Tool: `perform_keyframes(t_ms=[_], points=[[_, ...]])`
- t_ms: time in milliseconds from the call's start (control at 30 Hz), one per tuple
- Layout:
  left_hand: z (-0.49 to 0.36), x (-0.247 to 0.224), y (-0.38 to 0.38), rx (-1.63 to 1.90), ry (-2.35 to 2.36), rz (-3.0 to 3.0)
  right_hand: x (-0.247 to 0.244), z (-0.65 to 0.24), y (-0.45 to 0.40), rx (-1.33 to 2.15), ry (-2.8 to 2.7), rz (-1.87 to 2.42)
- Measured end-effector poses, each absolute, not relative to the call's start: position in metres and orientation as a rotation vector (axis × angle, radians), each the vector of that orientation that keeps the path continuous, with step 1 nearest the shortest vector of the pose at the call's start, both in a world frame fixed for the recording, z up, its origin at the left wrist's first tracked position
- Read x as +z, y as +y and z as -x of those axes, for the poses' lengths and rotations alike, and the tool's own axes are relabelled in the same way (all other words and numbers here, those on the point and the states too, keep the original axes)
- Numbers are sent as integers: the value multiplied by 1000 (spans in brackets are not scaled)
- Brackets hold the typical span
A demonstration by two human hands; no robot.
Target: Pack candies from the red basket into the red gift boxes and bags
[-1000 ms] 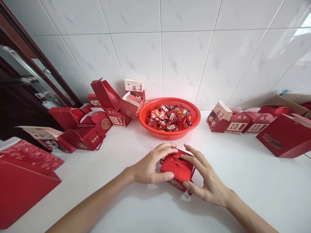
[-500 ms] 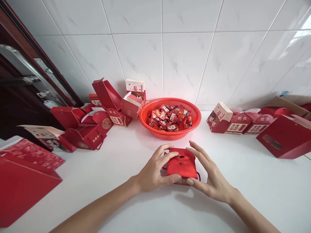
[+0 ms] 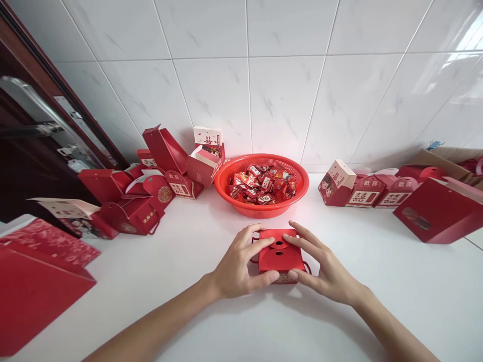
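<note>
Our left hand [image 3: 236,264] and right hand [image 3: 335,269] hold the small red gift box [image 3: 281,262] between them, fingers bent around it: the index fingers rest on its top and the thumbs lie at its near edge. How hard they press, we cannot tell. The box sits on the white counter [image 3: 211,322], just in front of the red plastic basket [image 3: 260,210]. Two dark holes show in the top flaps, one behind the other, and a red cord [image 3: 308,267] loops out at its right side.

Pressing unevenly could crease the thin flaps or let the rounded one spring up, since only fingertips bear on it. Squeezing the thumbs inward could buckle the front wall, and a cord caught under a finger could drag the box askew.

The basket's rim stands near the box's far edge, so a forward push could bump it and jostle the wrapped candies [image 3: 264,183]. Sideways and toward us the counter gives more room; leftward it runs to the open red boxes [image 3: 136,213] and the large red bag [image 3: 37,291], rightward to the windowed red box [image 3: 437,213]. The tiled wall [image 3: 283,100] bounds the back.
</note>
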State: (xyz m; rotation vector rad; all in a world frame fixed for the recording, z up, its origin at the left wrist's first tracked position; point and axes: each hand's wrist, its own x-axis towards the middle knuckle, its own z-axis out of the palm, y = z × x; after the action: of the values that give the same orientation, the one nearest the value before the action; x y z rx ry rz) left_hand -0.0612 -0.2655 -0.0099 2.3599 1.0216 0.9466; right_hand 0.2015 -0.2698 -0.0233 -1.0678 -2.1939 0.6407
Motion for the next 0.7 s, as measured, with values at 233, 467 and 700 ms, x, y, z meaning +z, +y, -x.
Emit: perform_keyframes(t_ms=[233,467,700], points=[[71,-10,-263,825,966,-2262,-19,-206,-266,676,-2221,1037],[78,-9,-265,806,993,-2168,-18,-204,-269,623,-2218,994],[69,-4,-269,811,1044,-2033,-17,-200,-271,613,-2165,1037]])
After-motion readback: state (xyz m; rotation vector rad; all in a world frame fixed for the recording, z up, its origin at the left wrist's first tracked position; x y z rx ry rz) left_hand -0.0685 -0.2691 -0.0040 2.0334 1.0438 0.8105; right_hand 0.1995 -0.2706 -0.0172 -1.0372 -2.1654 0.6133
